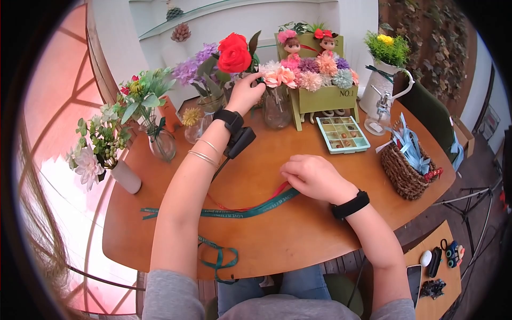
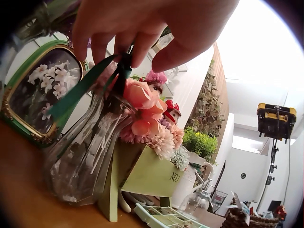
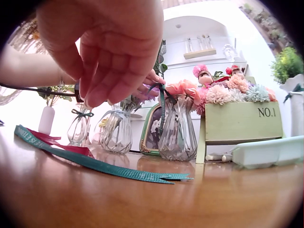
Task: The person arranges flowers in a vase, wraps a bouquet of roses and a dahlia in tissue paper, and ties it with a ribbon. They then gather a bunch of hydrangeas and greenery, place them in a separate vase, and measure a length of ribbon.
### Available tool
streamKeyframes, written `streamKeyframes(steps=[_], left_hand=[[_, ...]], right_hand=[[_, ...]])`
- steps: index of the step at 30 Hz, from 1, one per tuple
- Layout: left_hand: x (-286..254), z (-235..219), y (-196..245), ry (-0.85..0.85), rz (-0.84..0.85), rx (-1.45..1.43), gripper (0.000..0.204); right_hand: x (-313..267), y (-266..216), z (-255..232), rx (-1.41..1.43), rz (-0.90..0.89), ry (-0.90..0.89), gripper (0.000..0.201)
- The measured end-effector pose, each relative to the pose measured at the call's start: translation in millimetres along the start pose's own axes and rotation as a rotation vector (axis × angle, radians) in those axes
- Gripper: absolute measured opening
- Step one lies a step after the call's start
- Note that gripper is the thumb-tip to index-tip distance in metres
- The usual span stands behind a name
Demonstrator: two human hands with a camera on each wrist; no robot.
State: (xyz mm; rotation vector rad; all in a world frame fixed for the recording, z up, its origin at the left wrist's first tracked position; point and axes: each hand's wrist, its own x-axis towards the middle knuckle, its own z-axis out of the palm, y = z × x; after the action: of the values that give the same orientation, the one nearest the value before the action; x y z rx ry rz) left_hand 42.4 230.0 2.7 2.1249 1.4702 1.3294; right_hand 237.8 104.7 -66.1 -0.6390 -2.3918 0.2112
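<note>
My left hand is at the neck of a clear glass vase, beside peach flowers. In the left wrist view its fingers pinch a dark green ribbon, knotted at the vase neck. A large red rose stands above this hand. My right hand hovers over the table's middle, fingers loosely curled and holding nothing. Under it lie a teal printed ribbon and a red ribbon; the right wrist view shows the teal one's forked end on the table, apart from the fingers.
Vases with flowers stand at the left, including a white one. A green flower box stands at the back, a compartment tray before it. At the right are a white pitcher and a wicker basket. Another green ribbon hangs over the front edge.
</note>
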Motion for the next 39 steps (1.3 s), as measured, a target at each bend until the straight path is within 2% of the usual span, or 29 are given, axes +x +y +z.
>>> streamKeyframes(steps=[3,5,10,13,15,19,21,24,28,30,33,34,37,38,39], left_hand=[[8.9,0.4,-16.4,0.060,0.042,-0.054,0.036],[10.1,-0.7,-16.0,0.169,0.163,-0.117,0.035],[9.6,-11.1,-9.2,0.078,0.046,-0.199,0.035],[11.6,-15.1,-9.5,-0.014,0.001,-0.132,0.034],[11.9,-15.4,-7.8,-0.130,-0.085,-0.031,0.033],[12.7,-10.6,-14.0,-0.116,-0.044,-0.024,0.033],[14.8,-8.0,-18.6,-0.044,0.108,-0.020,0.034],[15.6,-1.1,-20.1,0.046,0.160,-0.031,0.037],[17.2,3.5,-18.0,0.096,0.136,-0.038,0.042],[17.0,-2.4,-9.6,0.027,0.033,-0.088,0.044],[20.0,-14.3,1.3,0.006,-0.013,-0.177,0.044],[24.3,-15.3,2.4,0.094,0.104,-0.154,0.043],[30.4,-33.8,10.6,0.097,0.104,-0.175,0.042],[30.5,-46.0,19.1,0.033,0.024,-0.124,0.041],[32.7,-53.5,20.1,0.031,0.054,-0.121,0.038]], right_hand=[[-0.9,2.2,0.8,0.003,0.007,0.012,0.006],[-1.1,2.3,2.0,0.011,0.004,0.018,0.006],[-1.2,0.8,2.8,0.007,-0.015,0.012,0.006],[-1.7,2.2,2.8,-0.016,-0.011,0.002,0.009],[-1.3,2.3,2.9,-0.019,-0.013,0.001,0.009],[-1.4,2.5,2.6,-0.015,-0.013,0.001,0.009],[-1.5,2.0,2.9,-0.008,-0.011,0.010,0.007],[-1.4,1.3,2.8,0.000,-0.008,0.012,0.007],[-1.5,1.8,3.3,0.000,-0.019,0.023,0.008],[-1.4,2.1,2.8,-0.012,-0.020,0.012,0.007],[-1.5,1.7,3.0,-0.012,-0.019,0.005,0.008],[-1.6,1.5,3.1,0.001,-0.017,0.008,0.009],[-1.3,1.2,3.3,-0.002,-0.019,0.007,0.009],[-1.3,1.2,3.4,-0.001,-0.021,0.006,0.009],[-1.5,1.4,3.3,0.010,-0.018,0.017,0.008]])
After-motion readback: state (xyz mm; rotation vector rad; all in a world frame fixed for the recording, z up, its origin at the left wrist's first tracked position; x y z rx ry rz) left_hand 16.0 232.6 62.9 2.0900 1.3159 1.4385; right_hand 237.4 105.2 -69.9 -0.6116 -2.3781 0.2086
